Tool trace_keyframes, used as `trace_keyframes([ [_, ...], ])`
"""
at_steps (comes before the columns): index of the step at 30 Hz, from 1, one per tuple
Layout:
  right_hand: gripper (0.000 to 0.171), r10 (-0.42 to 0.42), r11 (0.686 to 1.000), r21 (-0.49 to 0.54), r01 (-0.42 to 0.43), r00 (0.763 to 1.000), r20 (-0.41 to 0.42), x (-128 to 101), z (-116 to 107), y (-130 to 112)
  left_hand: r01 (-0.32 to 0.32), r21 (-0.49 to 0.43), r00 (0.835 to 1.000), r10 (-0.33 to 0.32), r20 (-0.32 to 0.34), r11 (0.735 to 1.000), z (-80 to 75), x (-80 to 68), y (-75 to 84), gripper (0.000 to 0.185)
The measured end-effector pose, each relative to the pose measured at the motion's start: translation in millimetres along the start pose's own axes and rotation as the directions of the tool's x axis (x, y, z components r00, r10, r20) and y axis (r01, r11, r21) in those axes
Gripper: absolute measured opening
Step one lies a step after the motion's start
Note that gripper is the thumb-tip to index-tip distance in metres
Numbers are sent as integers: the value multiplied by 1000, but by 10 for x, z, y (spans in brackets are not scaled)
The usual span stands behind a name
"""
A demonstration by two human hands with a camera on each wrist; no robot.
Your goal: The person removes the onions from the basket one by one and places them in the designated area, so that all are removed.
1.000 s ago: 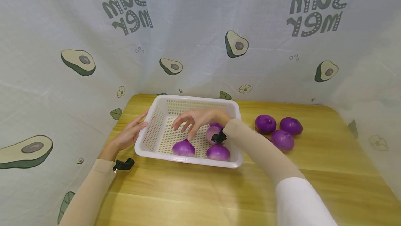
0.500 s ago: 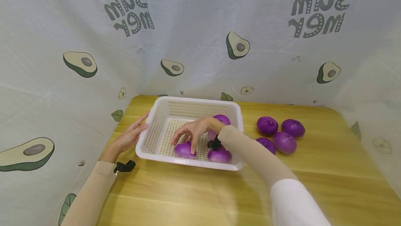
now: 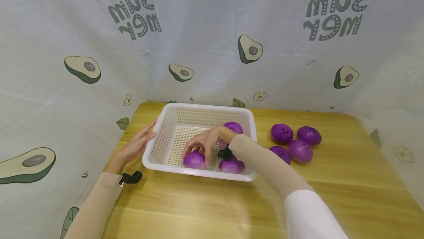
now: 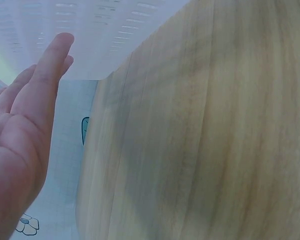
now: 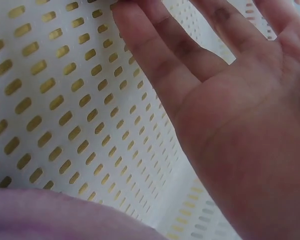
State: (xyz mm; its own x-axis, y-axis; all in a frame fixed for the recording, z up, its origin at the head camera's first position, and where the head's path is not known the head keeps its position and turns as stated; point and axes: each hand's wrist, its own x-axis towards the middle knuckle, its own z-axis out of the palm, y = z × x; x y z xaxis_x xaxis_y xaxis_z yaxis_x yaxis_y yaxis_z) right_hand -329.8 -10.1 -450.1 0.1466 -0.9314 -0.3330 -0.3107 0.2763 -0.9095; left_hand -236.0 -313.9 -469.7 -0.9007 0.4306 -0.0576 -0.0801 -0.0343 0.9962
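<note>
A white perforated plastic basket (image 3: 198,174) stands on the wooden table with several purple onions inside. My right hand (image 3: 207,140) reaches into it, fingers and thumb curled round the onion (image 3: 194,161) at the front middle. Under and beside that wrist are another onion (image 3: 232,166) near the front right and one (image 3: 233,126) farther back; a paler one is mostly covered by the wrist. The right wrist view shows the palm beside the holed wall, the gripped onion out of sight. My left hand (image 3: 135,147) rests its extended fingers against the basket's left side.
Right of the basket, several more onions (image 3: 300,151) lie grouped on the table (image 3: 198,209). A white curtain (image 3: 212,47) printed with avocados hangs behind and at both sides. Each wrist wears a small black camera mount (image 3: 131,177).
My right hand has come down from above the onion at the basket's front middle and closed its fingers round it. The left hand has stayed at the basket's left side.
</note>
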Motion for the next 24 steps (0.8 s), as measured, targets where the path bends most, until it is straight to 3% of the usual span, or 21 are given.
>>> trace_keyframes([
  [12, 81, -40, 999, 26, 43, 992, -119, -88, -38, -102, -4, -3, 1000, 4, -1, 1000, 6, -2, -16, 60],
  [24, 82, -115, 993, -7, 117, 957, -268, -446, -171, -374, -10, -36, 1000, 11, 2, 999, 23, 0, 5, 60],
])
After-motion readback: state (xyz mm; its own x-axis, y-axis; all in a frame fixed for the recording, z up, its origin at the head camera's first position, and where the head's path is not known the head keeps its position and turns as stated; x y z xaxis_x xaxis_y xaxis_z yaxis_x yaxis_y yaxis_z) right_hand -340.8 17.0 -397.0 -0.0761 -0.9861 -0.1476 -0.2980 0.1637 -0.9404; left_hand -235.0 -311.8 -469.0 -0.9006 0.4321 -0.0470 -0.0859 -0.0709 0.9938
